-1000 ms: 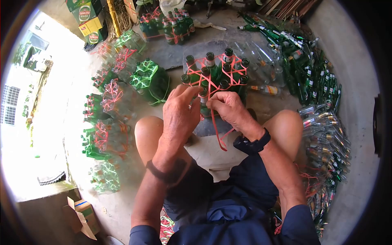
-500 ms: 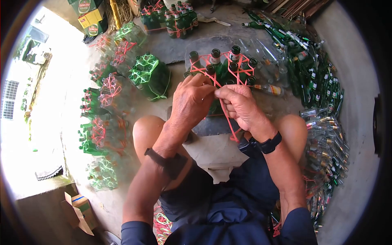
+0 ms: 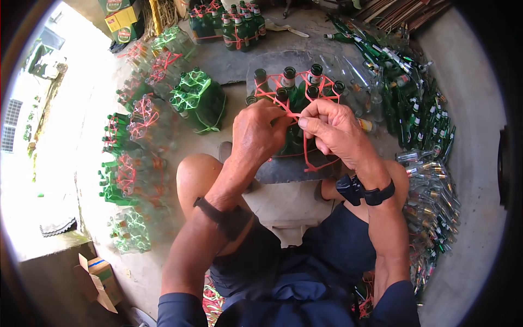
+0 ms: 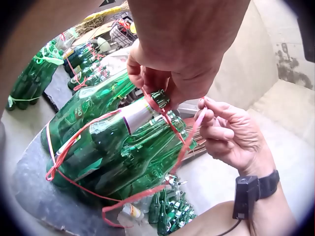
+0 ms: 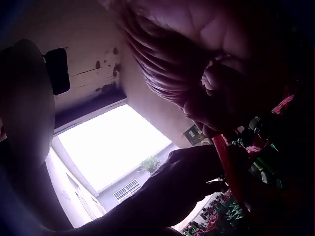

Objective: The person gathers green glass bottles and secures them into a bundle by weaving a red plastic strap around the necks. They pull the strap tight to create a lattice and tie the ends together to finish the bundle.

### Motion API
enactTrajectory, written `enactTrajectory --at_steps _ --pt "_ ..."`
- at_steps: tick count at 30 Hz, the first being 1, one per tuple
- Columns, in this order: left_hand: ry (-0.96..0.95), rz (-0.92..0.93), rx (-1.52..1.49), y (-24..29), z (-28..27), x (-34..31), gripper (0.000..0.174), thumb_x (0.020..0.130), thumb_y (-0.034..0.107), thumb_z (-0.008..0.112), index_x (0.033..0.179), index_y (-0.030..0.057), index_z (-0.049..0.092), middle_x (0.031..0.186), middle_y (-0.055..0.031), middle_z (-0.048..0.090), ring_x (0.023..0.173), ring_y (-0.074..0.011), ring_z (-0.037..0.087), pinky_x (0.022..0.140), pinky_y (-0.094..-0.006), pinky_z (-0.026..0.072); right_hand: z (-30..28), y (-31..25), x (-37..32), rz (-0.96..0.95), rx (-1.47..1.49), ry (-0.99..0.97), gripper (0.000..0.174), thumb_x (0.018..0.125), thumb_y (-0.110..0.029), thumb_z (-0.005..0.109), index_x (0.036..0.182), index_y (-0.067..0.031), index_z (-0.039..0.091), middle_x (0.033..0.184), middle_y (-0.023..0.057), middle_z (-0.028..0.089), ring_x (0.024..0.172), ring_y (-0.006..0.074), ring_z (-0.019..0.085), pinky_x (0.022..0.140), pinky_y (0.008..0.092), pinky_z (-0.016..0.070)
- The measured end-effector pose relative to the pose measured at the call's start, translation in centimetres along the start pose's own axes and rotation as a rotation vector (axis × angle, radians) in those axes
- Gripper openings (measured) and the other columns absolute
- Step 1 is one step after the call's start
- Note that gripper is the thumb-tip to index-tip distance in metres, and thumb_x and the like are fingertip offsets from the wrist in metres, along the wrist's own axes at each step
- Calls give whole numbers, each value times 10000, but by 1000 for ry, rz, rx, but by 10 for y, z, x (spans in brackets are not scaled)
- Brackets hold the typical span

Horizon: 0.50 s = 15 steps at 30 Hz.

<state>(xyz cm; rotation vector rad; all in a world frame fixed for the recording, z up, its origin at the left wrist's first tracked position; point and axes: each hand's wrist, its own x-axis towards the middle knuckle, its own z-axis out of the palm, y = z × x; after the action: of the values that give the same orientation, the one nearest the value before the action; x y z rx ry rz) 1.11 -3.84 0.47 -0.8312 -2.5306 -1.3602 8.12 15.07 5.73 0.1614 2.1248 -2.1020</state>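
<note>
Green glass bottles stand bundled in front of the person, a pink plastic strap laced around their necks. Over the near bottle necks, the left hand pinches the strap between thumb and fingers. Just to its right, the right hand grips the strap between thumb and index finger. In the left wrist view the strap hangs in a loop from the right hand, and the left hand's fingertips are right at a bottle mouth. The right wrist view is dark, with the strap between the hands.
A bundle tied with green strap stands to the left, beyond it a row of tied bundles. Loose bottles lie piled along the right wall. More bundles stand at the back; an open carton is at lower left.
Both hands have shifted to the right in the head view, the right hand more so. The strap's hanging end has swung right and higher. Both hands stay close together on it.
</note>
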Motion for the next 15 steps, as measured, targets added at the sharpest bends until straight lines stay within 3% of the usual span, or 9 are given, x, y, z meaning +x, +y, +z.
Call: enactTrajectory --at_steps 2,3,5,6,7,9,10,12,15 --pt "-32 -66 -39 0 -1 2 144 831 152 799 916 40 835 913 -152 767 833 -384 741 749 -469 582 -3 -7 11 -28 -159 20 127 1002 -144 693 956 -28 715 742 10 671 578 39 548 490 256 435" --pt "-27 -69 -40 0 -2 2 144 831 152 799 916 40 835 913 -152 767 833 -384 741 749 -469 582 -6 -2 20 -28 -163 15 127 1002 -144 693 956 -28 715 742 10 671 578 39 548 490 256 435" --pt "-22 -106 -80 2 -2 2 167 836 159 777 926 28 831 908 -175 776 813 -397 743 747 -478 582 -11 13 36 -370 -495 87 137 1007 -123 706 952 -1 677 816 28 685 692 77 634 612 282 497" --pt "-18 -110 -81 3 -2 2 167 836 159 777 926 28 831 908 -175 776 813 -397 743 747 -478 582 -7 -2 34 -356 -682 140 115 975 -91 703 936 6 657 802 83 694 765 166 691 708 352 527" --pt "-12 -129 -91 3 -2 2 169 839 160 764 918 25 828 893 -181 772 806 -400 742 747 -481 582 -5 -1 37 -356 -683 135 115 975 -91 703 936 6 657 802 83 694 765 166 691 708 352 527" --pt "-4 -148 -101 3 -2 3 173 841 161 750 911 22 825 878 -187 768 799 -404 741 747 -483 582 -4 1 44 -433 -876 225 65 963 -79 686 951 -24 653 792 141 679 738 293 695 694 403 523" --pt "-1 -150 -99 3 -3 4 172 843 158 739 906 23 825 865 -190 764 794 -406 740 746 -484 582 -2 2 46 -433 -876 221 65 963 -79 686 951 -24 653 792 141 679 738 293 695 694 403 523" --pt "0 -154 -96 4 -3 4 173 845 155 727 901 24 825 852 -194 759 788 -408 740 745 -486 582 0 5 49 -489 -1027 257 46 944 -83 678 935 -51 646 848 150 689 793 398 677 699 460 528" --pt "-4 -168 -92 5 -4 5 177 847 161 721 898 29 828 820 -211 747 779 -418 738 739 -492 579 1 8 57 -625 -1124 311 56 937 -111 613 904 -80 648 863 138 694 812 414 711 690 535 559"
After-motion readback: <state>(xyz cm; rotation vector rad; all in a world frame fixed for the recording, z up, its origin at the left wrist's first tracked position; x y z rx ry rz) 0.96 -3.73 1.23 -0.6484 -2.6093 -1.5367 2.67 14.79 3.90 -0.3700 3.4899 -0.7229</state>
